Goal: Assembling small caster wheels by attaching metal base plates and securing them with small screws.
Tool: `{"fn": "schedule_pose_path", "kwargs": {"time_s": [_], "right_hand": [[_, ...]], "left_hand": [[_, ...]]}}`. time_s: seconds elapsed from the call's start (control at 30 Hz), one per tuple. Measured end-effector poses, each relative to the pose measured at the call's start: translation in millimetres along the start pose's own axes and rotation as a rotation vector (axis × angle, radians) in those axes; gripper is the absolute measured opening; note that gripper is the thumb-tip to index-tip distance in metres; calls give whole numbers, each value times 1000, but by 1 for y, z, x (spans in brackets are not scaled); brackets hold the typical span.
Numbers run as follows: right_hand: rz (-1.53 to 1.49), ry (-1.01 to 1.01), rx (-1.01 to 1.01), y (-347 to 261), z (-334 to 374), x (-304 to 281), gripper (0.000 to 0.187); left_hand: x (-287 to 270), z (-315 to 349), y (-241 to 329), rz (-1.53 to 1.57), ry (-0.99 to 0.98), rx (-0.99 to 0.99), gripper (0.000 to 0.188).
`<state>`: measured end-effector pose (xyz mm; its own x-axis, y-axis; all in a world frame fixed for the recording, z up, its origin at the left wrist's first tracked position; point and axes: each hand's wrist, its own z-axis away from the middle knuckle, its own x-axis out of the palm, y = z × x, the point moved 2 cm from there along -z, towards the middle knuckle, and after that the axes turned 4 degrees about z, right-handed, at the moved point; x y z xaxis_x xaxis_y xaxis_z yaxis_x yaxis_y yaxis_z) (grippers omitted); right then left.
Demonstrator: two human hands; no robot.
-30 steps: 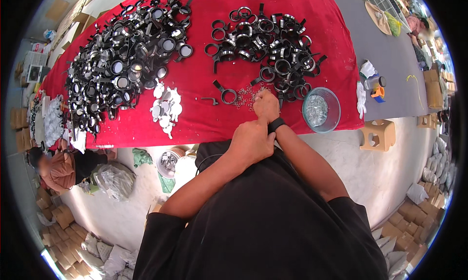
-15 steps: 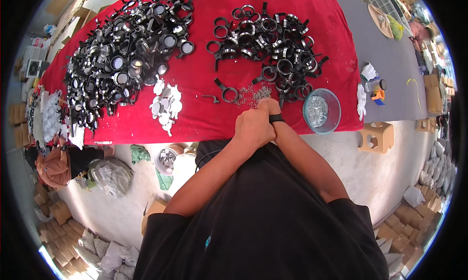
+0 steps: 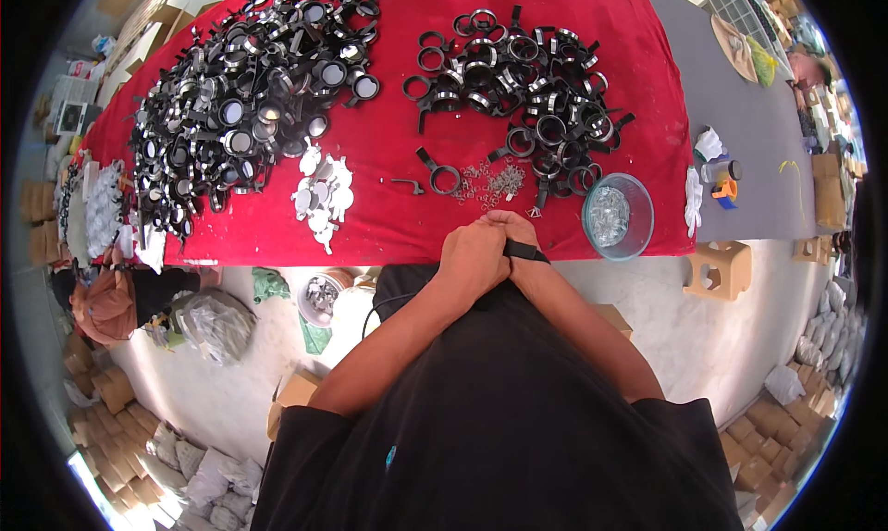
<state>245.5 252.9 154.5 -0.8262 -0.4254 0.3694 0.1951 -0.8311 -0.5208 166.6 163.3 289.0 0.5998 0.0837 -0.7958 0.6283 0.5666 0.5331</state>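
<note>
At the front edge of the red-covered table, my left hand (image 3: 473, 259) and my right hand (image 3: 514, 233) are pressed together. The left has its fingers curled, and the right, with a black band at its wrist, is closed against it. Whatever they hold, if anything, is hidden. Just beyond them lies a scatter of tiny metallic-looking pieces (image 3: 504, 181). Beside it are a single black ring with a handle (image 3: 445, 179) and a small dark hooked part (image 3: 408, 186). To the right of my hands stands a clear glass bowl (image 3: 638, 218) holding more small shiny pieces.
A heap of black ring-shaped parts (image 3: 550, 129) lies beyond the scatter. A larger heap of black parts with round discs (image 3: 231, 115) covers the left side, with white pieces (image 3: 324, 198) in front. A tan stool (image 3: 726, 270) stands at right; a person (image 3: 106, 304) is at far left.
Both hands have drawn back toward me from the scattered small pieces, staying together. More of the scatter now shows. The whole view has shifted slightly.
</note>
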Motion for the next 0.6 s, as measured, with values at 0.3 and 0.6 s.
{"fn": "schedule_pose_path", "kwargs": {"time_s": [0.3,0.6], "right_hand": [[554,-47,-252,-30,25,10,24],[791,-126,-401,-13,18,3,18]], "left_hand": [[-8,9,0,173,-3,-44,23],[-30,25,18,310,340,72,18]]}}
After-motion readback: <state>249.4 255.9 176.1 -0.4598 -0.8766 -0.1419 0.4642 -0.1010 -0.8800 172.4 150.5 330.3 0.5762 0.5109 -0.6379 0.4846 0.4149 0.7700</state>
